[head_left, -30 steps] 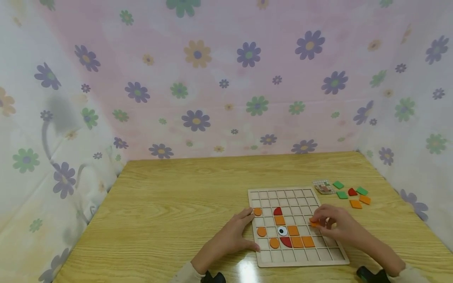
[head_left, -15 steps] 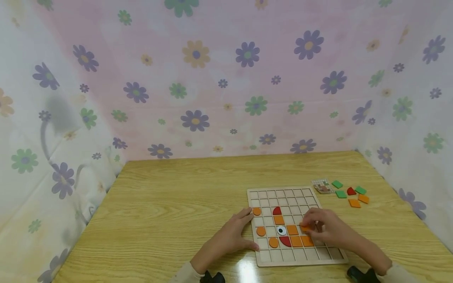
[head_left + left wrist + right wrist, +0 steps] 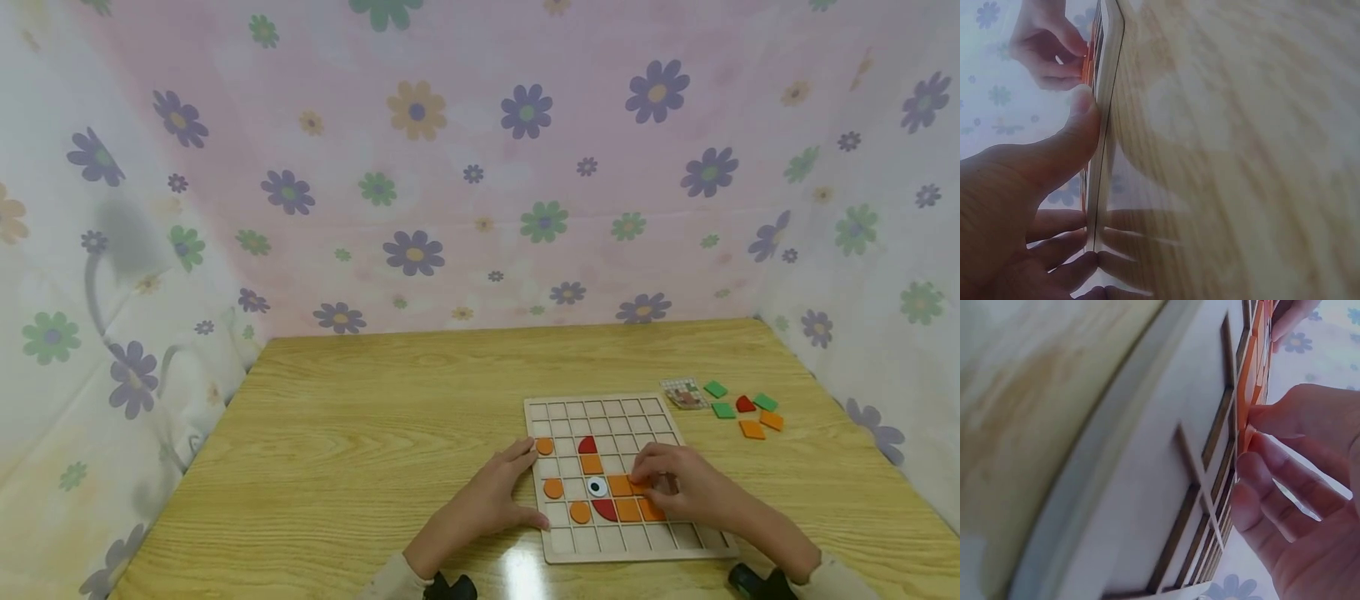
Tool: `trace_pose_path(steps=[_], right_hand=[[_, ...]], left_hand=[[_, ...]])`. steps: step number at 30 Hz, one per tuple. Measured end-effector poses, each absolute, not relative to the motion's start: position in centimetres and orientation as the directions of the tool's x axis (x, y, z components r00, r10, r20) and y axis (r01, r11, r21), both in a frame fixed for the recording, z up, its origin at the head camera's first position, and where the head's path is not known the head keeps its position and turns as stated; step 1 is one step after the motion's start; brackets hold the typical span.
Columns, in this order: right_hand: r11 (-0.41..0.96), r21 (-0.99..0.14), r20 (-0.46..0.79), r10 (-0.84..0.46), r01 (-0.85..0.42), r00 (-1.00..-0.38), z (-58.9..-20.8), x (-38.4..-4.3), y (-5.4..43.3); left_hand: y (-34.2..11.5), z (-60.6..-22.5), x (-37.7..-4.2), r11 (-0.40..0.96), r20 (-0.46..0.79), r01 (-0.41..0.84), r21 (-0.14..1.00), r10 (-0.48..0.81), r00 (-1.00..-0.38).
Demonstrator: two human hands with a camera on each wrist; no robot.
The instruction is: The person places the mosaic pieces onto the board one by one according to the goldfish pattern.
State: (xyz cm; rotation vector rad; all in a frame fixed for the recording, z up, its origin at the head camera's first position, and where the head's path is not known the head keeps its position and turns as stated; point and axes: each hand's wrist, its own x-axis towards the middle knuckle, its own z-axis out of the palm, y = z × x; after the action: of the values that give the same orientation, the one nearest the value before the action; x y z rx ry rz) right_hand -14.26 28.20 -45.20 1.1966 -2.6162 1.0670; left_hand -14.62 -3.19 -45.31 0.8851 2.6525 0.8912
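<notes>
A wooden grid board (image 3: pixel 592 546) lies on the table with orange, red and eye-marked pieces in its cells. My left hand (image 3: pixel 491 496) rests along the board's left edge, fingers and thumb spread; the left wrist view shows the thumb (image 3: pixel 1079 128) over the rim. My right hand (image 3: pixel 690 487) pinches an orange square tile (image 3: pixel 637 487) at a cell right of another orange square (image 3: pixel 619 485). In the right wrist view, the thumb and fingers (image 3: pixel 1260 472) close on the tile at the board's surface. That tile is partly hidden by the fingers.
Beyond the board's right corner lie a small patterned picture card (image 3: pixel 684 393), several green tiles (image 3: pixel 716 389), a red quarter-round piece (image 3: pixel 745 404) and two orange tiles (image 3: pixel 752 430). Flowered cloth (image 3: pixel 450 167) hangs behind and beside the table.
My right hand has moved left across the board with the orange tile, from its right side to the cell beside the other orange square. The left hand has stayed at the board's edge.
</notes>
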Motion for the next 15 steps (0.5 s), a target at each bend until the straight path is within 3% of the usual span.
trace_pose_path(steps=[7, 15], right_hand=[[0.481, -0.515, 0.332, -0.651, -0.71, -0.682, -44.94, -14.31, 28.19], [0.497, -0.54, 0.314, -0.63, -0.679, -0.71, -44.58, -14.15, 28.43]], left_hand=[[-3.19, -45.3, -14.73, 0.632, 0.001, 0.483, 0.606, 0.606, -0.795], [-3.16, -45.3, -14.66, 0.635, 0.002, 0.486, 0.6, 0.607, -0.795]])
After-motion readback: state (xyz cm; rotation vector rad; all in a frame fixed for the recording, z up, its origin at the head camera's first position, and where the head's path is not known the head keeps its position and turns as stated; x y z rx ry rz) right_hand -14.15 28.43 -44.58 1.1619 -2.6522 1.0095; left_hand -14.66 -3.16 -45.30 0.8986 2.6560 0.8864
